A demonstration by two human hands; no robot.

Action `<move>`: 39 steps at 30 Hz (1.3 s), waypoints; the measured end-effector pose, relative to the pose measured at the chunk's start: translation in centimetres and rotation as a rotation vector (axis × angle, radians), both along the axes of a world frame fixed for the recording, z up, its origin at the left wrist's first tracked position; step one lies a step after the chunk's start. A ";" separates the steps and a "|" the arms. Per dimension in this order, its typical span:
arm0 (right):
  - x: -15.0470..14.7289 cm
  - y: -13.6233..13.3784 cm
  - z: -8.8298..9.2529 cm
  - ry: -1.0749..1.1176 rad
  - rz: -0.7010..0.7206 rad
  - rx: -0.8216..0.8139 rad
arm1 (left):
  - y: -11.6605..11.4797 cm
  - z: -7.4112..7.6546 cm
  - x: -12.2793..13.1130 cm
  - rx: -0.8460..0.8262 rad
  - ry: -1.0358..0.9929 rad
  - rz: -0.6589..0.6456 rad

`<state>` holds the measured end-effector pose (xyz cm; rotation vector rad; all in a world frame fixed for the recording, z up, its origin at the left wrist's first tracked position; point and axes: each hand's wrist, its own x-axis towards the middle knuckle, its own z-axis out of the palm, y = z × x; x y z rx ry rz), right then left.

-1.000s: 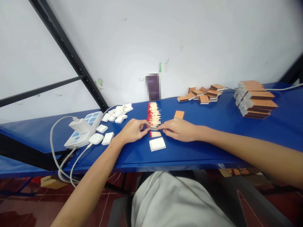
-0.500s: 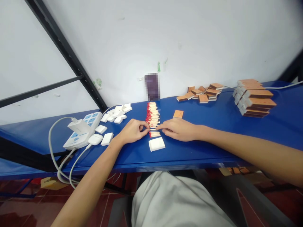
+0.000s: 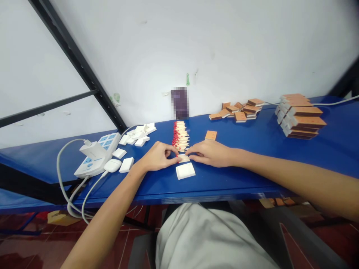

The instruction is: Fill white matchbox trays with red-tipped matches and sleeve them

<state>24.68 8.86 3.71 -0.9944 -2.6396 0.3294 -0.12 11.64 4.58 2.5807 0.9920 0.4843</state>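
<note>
A small bunch of red-headed matches lies on the blue tabletop between my two hands. My left hand is closed, thumb and forefinger at the red heads of this bunch. From the other side, the fingertips of my right hand press at the plain ends of the sticks. Just beyond, a long row of matches stretches toward the wall, heads to the left. Nearer to me than the bunch sits a white matchbox tray. An orange-brown matchbox sleeve lies behind my right hand.
White trays are heaped at back left, near a power strip with plugs and cables. Brown matchboxes lie in a loose pile at back right, and a stack of matchboxes stands farther right. A wall closes off the back.
Both hands have shifted slightly toward me, from the gap below the long row onto the small bunch. My left fingertips now cover its match heads.
</note>
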 end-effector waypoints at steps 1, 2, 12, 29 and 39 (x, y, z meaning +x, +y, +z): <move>-0.1 0.0 0.0 0.000 -0.008 -0.005 | 0.0 0.0 0.0 -0.002 0.000 0.001; -0.1 0.1 0.0 -0.002 -0.016 -0.011 | 0.0 0.0 0.0 -0.004 0.000 0.001; -0.6 0.0 0.3 0.017 -0.051 -0.030 | 0.1 -0.1 0.0 0.020 0.003 -0.011; -1.4 0.4 -0.2 0.026 -0.130 0.027 | 0.4 -0.3 0.0 0.026 -0.017 -0.013; -1.5 0.2 -0.1 0.016 -0.140 0.025 | 0.0 -0.2 0.4 -0.041 -0.037 -0.038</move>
